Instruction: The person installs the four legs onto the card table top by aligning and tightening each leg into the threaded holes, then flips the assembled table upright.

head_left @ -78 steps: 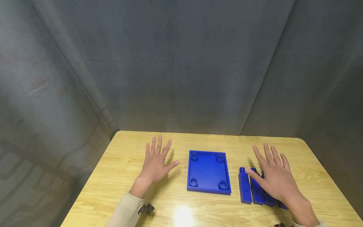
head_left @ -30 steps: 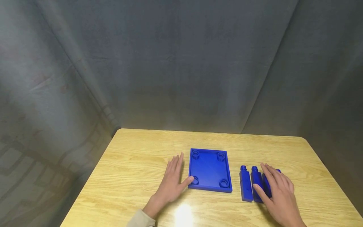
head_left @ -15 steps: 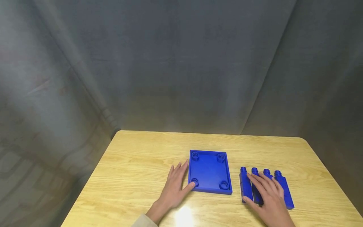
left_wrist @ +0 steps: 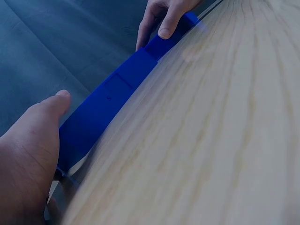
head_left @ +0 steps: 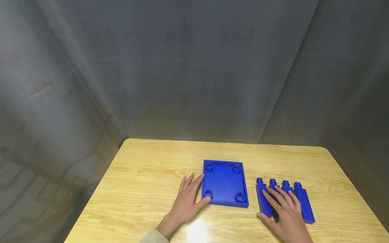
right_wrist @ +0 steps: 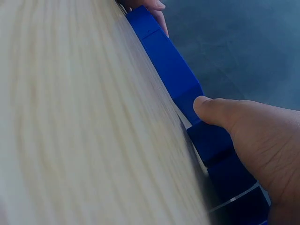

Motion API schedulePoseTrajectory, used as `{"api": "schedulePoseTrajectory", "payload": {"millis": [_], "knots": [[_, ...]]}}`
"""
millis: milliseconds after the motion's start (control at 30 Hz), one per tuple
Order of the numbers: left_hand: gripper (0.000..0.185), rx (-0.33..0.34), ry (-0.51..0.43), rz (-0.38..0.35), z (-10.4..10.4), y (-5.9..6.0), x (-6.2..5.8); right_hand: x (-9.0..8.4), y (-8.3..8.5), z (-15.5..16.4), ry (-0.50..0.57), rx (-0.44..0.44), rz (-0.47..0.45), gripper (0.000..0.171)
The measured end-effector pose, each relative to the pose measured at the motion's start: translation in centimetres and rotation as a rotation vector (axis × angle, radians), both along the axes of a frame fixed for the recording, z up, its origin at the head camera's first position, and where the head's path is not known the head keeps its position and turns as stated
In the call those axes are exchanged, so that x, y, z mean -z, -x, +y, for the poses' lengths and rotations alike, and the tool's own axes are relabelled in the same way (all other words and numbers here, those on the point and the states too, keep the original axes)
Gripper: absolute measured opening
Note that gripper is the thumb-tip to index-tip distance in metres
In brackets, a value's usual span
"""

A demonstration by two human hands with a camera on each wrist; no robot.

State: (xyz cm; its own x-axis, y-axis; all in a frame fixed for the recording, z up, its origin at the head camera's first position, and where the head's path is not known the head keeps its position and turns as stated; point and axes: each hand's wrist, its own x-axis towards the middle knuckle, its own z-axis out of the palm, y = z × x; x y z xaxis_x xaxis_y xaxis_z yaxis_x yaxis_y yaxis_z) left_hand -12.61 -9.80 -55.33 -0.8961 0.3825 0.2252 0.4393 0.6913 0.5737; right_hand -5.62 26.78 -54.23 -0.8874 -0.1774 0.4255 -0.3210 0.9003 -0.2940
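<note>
Blocks (head_left: 305, 206) lie on the table (head_left: 146, 175) to the right of the tray (head_left: 225, 182), well apart from it, their threaded necks (head_left: 297, 185) pointing away from you. Their long axes run from your side toward the far edge, the neck ends leaning a little left. The tray is square and lies flat, hollow side up.

Your left hand (head_left: 186, 202) has thumb and fingers spread apart at the tray's near left corner: the forefinger meets the left rim and the thumb tip reaches the corner. Your right hand (head_left: 287, 214) lies over the blocks with its fingers fanned apart, thumb tip by the near end of the leftmost block and forefinger along its upper part; you can't tell from these views whether they pinch it.

Count 4 blocks, set side by side, each with 1 neck. You have 1 tray, with 4 rings (head_left: 236, 168), 1 in each corner. Behind the table hangs a grey curtain (head_left: 194, 67).
</note>
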Motion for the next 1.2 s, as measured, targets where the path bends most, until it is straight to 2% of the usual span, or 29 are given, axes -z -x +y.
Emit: {"api": "schedulePoseTrajectory", "payload": {"millis": [433,800,1033,1200], "knots": [[0.090,-0.013,0.026,-0.022,-0.05,-0.18,0.13,-0.01,-0.15,-0.65,-0.013,0.050,-0.002,0.078],[0.093,-0.012,0.037,-0.023,0.03,-0.16,0.22,0.37,0.03,-0.36,0.014,0.026,0.109,0.070],[0.093,-0.008,0.029,-0.026,0.03,-0.13,0.09,0.23,-0.14,-0.71,0.080,0.049,0.124,0.065],[0.093,-0.009,0.035,-0.027,0.04,-0.07,0.11,0.27,-0.13,-0.80,0.155,0.036,0.184,0.060]]}}
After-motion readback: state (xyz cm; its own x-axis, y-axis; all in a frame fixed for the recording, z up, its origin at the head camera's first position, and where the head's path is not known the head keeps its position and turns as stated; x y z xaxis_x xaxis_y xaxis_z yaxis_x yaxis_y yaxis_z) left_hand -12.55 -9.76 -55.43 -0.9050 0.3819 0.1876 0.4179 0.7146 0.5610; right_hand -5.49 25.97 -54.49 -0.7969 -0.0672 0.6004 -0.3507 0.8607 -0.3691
